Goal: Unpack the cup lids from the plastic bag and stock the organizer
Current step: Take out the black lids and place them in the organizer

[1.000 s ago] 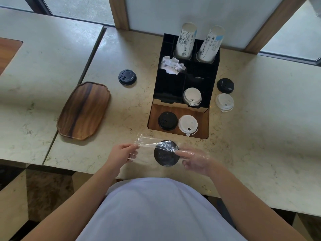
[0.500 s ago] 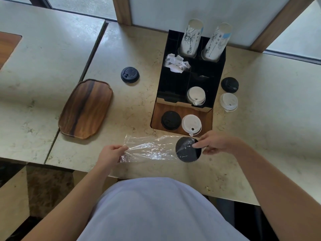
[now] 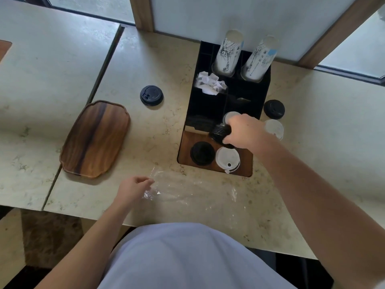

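My right hand grips a stack of black lids and holds it on its side over the black organizer, above its wooden front tray. A black lid stack and a white lid sit in that tray. Another white lid stack shows behind my hand. My left hand pinches the left end of the clear plastic bag, which lies flat near the table's front edge.
A wooden tray lies at the left. Loose lids rest on the table: a black lid left of the organizer, a black lid and a white lid to its right. Two paper cup stacks and crumpled napkins fill the organizer's back.
My right hand pulled the black lid stack out of the bag and carried it up to the organizer. The bag now lies flat, held by my left hand.
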